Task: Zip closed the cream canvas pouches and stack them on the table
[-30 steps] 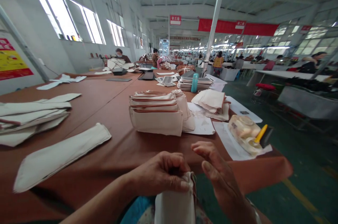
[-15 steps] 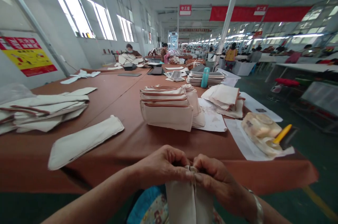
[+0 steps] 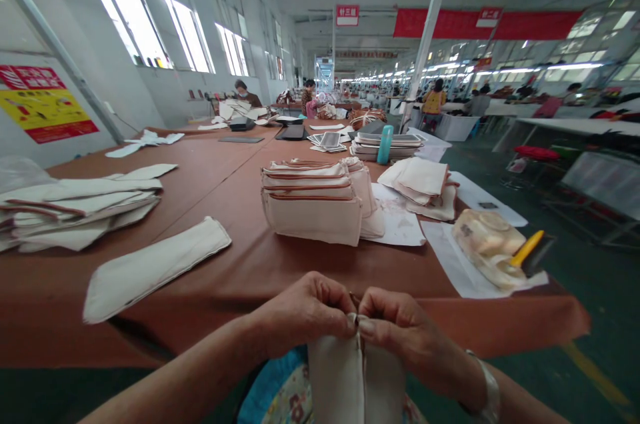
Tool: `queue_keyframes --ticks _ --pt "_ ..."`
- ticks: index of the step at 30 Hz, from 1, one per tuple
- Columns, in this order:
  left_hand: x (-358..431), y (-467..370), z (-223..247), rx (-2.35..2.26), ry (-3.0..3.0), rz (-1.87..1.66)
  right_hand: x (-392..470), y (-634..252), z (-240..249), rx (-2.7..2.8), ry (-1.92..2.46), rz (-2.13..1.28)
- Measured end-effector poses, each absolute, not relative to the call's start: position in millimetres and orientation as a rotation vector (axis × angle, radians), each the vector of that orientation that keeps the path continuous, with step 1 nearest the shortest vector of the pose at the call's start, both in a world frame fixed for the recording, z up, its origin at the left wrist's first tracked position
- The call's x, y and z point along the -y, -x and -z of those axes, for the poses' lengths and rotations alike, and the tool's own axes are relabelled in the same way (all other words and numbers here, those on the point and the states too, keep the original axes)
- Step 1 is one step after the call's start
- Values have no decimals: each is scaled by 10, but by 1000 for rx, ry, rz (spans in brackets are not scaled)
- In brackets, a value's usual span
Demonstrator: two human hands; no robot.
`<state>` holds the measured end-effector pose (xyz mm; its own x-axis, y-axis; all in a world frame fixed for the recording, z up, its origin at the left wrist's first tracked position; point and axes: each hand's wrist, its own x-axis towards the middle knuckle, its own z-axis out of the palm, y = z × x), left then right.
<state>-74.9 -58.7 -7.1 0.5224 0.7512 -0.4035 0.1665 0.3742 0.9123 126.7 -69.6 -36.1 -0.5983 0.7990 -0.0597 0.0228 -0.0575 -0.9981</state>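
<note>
An off-white fabric pouch (image 3: 340, 381) with a seam down its middle hangs over my lap, below the table's front edge. My left hand (image 3: 315, 314) pinches its top end on the left of the seam. On the other side, my right hand (image 3: 400, 327) grips the same end, thumb and finger closed close to the left thumb. A bit of brown edging shows between the fingertips. Straight ahead on the table stands a row of similar pouches (image 3: 313, 217) with brown trim. One flat off-white piece (image 3: 155, 271) lies to the left.
Fabric pieces (image 3: 95, 201) are piled on the brown-covered table (image 3: 210, 184) at left. To the right are more pouches (image 3: 420, 184), a plastic bag (image 3: 485, 237) and a yellow-handled brush (image 3: 527, 249). A turquoise bottle (image 3: 385, 144) stands farther back. Other people sit in the distance.
My hands still hold the pouch's top end; the fingertips have shifted slightly, and more brown edging shows between them. The view has turned a little.
</note>
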Motion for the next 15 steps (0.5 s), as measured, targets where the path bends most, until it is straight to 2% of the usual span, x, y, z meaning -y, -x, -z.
queue_keyframes --ticks 3,10,15 --pt "581 743 85 -948 -1128 -467 678 -1265 390 1565 893 -1794" --pt "582 695 164 -992 -1274 -475 712 -1250 458 1606 929 -1693" --pt "612 681 184 -1034 -1257 -476 751 -1238 520 1472 892 -1809"
